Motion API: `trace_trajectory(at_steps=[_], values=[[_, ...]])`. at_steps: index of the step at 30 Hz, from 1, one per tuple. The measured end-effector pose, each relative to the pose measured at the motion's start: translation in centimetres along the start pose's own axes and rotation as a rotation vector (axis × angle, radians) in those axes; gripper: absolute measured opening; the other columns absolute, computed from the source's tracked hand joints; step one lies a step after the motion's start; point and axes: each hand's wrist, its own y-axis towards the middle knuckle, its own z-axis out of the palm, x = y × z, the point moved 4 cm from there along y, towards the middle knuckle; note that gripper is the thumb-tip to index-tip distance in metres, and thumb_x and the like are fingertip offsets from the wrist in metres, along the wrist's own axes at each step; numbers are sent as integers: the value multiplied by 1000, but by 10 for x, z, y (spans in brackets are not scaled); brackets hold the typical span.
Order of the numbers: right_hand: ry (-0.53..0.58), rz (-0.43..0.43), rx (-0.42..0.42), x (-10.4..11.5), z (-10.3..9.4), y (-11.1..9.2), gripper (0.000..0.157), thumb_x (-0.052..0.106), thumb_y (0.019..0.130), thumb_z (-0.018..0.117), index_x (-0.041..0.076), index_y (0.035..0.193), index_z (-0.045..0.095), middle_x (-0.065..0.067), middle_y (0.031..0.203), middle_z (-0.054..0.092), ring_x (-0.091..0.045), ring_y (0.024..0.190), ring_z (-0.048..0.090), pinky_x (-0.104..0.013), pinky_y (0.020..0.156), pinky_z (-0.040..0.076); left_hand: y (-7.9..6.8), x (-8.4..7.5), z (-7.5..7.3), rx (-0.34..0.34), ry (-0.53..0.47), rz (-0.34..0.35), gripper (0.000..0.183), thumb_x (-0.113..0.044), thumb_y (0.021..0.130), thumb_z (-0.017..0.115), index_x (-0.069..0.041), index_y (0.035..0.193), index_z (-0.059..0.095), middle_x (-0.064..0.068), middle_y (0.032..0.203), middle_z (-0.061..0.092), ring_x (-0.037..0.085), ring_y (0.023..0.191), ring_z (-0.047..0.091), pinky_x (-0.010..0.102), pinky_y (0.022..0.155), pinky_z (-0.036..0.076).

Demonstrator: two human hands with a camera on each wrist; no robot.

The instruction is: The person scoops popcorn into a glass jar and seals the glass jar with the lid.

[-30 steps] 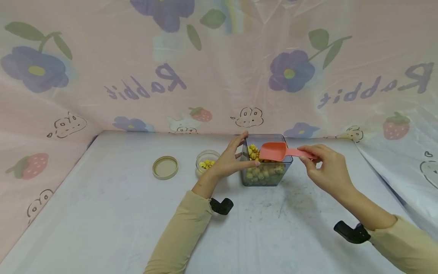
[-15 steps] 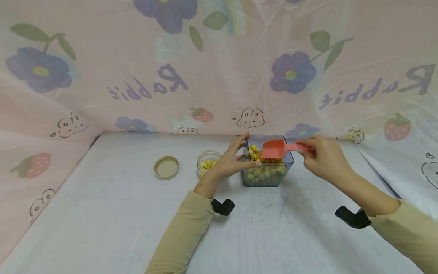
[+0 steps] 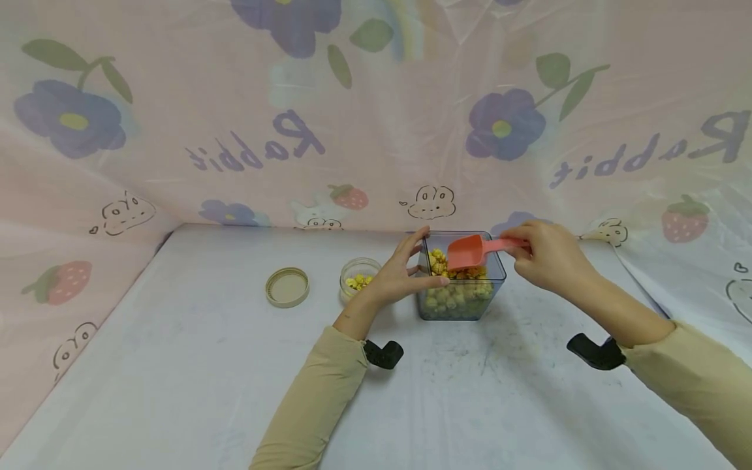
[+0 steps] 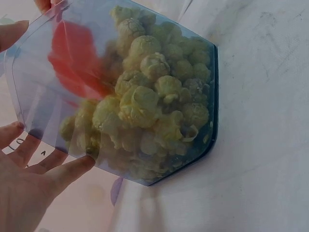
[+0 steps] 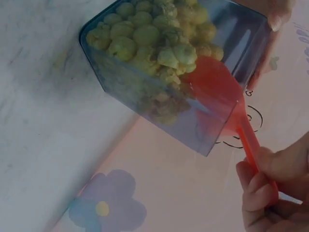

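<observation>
A clear bluish plastic container (image 3: 455, 301), part full of yellow popcorn (image 4: 159, 92), stands upright at the back of the table. My left hand (image 3: 389, 274) holds its left side, thumb along the front rim and fingers spread on the wall. The handle of a coral-red scoop (image 3: 467, 253) is gripped by my right hand (image 3: 549, 254), right of the container. Through the clear wall in the right wrist view, the scoop's blade (image 5: 217, 84) shows inside, its tip against the popcorn. The blade hides some popcorn in the head view.
Left of the container is a small round clear jar (image 3: 360, 269) with some popcorn in it, partly behind my left wrist. A round beige lid (image 3: 287, 287) lies further left. A pink patterned curtain (image 3: 376, 130) rises behind the white table (image 3: 194, 365).
My right hand has moved up and slightly left, tilting the scoop so its blade points lower into the container. The left hand keeps its hold on the container.
</observation>
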Motion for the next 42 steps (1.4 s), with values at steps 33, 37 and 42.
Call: trace_trajectory(at_steps=[33, 37, 42], values=[[402, -15, 281, -28, 33, 2, 26, 4, 93, 60, -5, 117, 64, -5, 85, 61, -10, 65, 44, -23, 54, 39, 1, 0, -1, 11, -11, 22, 92, -16, 81, 75, -32, 152, 18, 1, 158, 18, 25, 144, 23, 45, 110, 37], [446, 3, 259, -31, 33, 0, 24, 4, 94, 59, -1, 116, 65, -6, 85, 59, -11, 63, 45, -24, 53, 39, 1, 0, -1, 9, -14, 21, 92, -15, 81, 75, -32, 152, 19, 1, 158, 19, 26, 144, 23, 45, 111, 37], [490, 35, 249, -40, 35, -4, 27, 4, 96, 56, -2, 121, 62, -9, 92, 60, -11, 64, 45, -26, 51, 38, 1, 1, -1, 4, -10, 17, 92, -15, 81, 75, -30, 153, 19, 1, 157, 20, 25, 144, 23, 45, 110, 37]])
